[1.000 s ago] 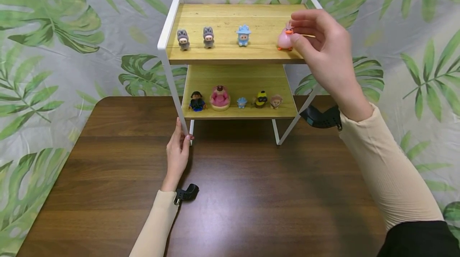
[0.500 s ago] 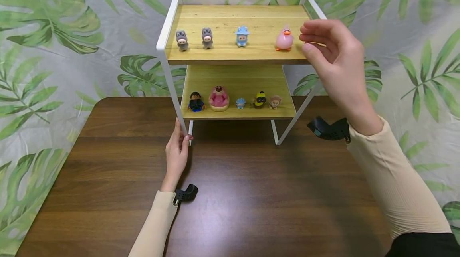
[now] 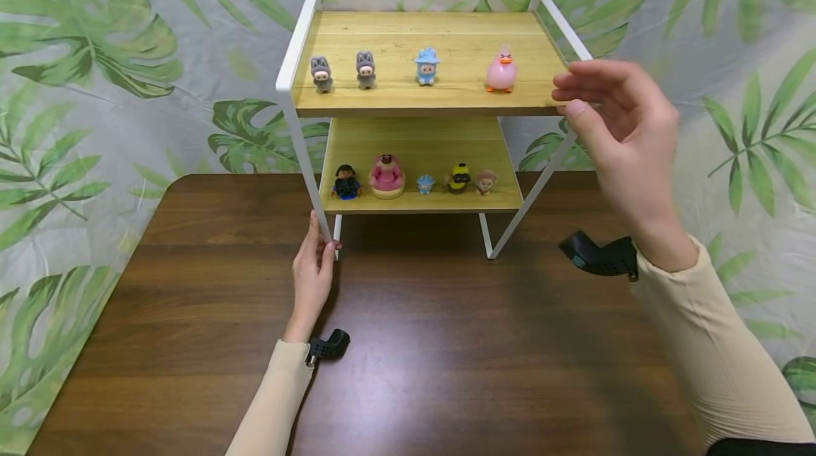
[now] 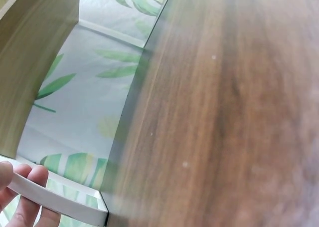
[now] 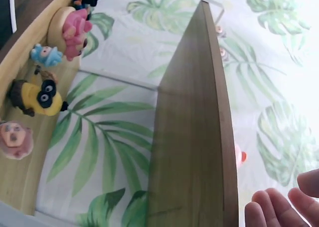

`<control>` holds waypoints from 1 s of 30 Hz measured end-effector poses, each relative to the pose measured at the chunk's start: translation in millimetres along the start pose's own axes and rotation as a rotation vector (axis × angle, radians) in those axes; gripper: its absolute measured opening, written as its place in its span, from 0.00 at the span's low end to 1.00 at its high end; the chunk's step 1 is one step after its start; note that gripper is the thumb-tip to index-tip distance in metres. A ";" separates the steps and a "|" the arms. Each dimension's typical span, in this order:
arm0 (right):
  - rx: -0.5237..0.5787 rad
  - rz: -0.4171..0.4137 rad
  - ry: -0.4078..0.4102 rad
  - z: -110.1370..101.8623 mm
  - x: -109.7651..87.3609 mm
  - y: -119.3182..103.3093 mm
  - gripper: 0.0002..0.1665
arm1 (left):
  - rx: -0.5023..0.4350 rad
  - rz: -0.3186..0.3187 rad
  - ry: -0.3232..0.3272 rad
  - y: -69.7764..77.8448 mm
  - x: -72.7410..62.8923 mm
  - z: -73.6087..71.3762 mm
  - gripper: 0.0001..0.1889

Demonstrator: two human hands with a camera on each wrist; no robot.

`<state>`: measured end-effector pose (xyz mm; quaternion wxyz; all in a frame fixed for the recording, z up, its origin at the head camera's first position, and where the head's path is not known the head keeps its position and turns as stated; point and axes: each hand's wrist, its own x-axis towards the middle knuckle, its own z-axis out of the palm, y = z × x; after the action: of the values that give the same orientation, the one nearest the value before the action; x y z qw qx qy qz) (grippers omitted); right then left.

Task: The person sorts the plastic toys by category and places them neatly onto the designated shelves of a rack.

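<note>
My left hand (image 3: pixel 311 275) holds the white front left leg (image 4: pixel 65 203) of a two-tier shelf low down, thumb on one side and fingers on the other. My right hand (image 3: pixel 637 137) is in the air by the shelf's right front corner, fingers loosely bent with nothing between them. Left of it, a pink duck figurine (image 3: pixel 501 73) stands upright on the top board (image 3: pixel 421 98), apart from the fingertips. Along that board stand a blue-hatted figurine (image 3: pixel 427 66) and two grey rabbit-eared figurines, one nearer the middle (image 3: pixel 365 70) and one at the left end (image 3: pixel 321 74).
On the lower board (image 3: pixel 414 137) sit a dark-haired toy figure (image 3: pixel 347 182), a pink bear (image 3: pixel 386 176), a small blue figurine (image 3: pixel 425 184), a yellow goggled figure (image 5: pixel 42 96) and a brownish-pink figurine (image 3: pixel 485 182). The shelf stands on a brown wooden table (image 3: pixel 408 343) before a leaf-patterned backdrop (image 3: pixel 83 38).
My right hand has let go of the pink duck figurine and moved right and down, away from it. The duck stays standing on the top board. My left hand keeps its place on the leg.
</note>
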<state>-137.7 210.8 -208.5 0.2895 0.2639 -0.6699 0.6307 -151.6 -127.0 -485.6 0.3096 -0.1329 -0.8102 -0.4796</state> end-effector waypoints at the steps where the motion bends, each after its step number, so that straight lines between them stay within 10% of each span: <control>1: 0.010 -0.003 0.002 -1.3 -1.4 0.3 0.14 | -0.003 -0.003 -0.002 0.4 0.0 -0.4 0.42; 9: 0.037 0.018 0.019 -10.2 -16.6 4.5 0.14 | -0.051 0.014 -0.015 2.6 -0.6 -1.7 0.41; 16: 0.029 0.026 0.016 -17.9 -34.4 12.7 0.15 | -0.074 -0.008 -0.052 48.7 6.4 -16.3 0.42; 30: 0.009 0.028 0.022 -28.6 -58.9 29.7 0.15 | -0.091 -0.049 -0.187 9.2 -1.2 -18.8 0.42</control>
<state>-116.6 240.6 -270.5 0.2868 0.2486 -0.6675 0.6406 -138.9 -138.4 -473.4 0.2144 -0.1712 -0.8160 -0.5089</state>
